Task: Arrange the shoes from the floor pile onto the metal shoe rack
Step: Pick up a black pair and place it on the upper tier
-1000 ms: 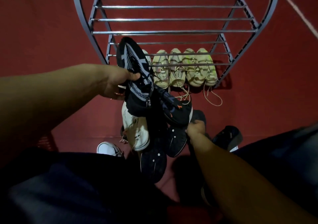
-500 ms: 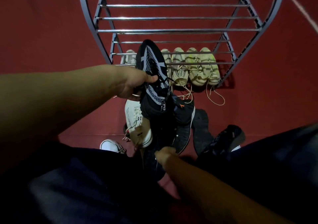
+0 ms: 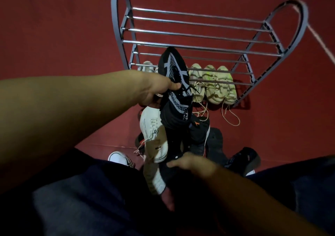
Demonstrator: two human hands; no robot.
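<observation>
On red floor (image 3: 63,36) — metal rack (image 3: 199,43); shoe pile (image 3: 197,138)

the left hand (image 3: 155,89) gripped a black knit shoe with grey markings (image 3: 176,83), thumb across its laces, holding it toe-up in front of the metal shoe rack (image 3: 199,45). the rack stood on the red floor (image 3: 54,36) at the far side, its upper rails bare; pale cream sneakers (image 3: 215,83) sat in a row on its lowest rails, their laces trailing onto the floor. below the held shoe lay the pile: a white sneaker (image 3: 154,130) on the left, dark shoes (image 3: 199,134) beside it, another black shoe (image 3: 244,159) at the right. the right hand (image 3: 192,165) reached into the near side of the pile, fingers curled over a dark shoe; whether it gripped could not be told.
</observation>
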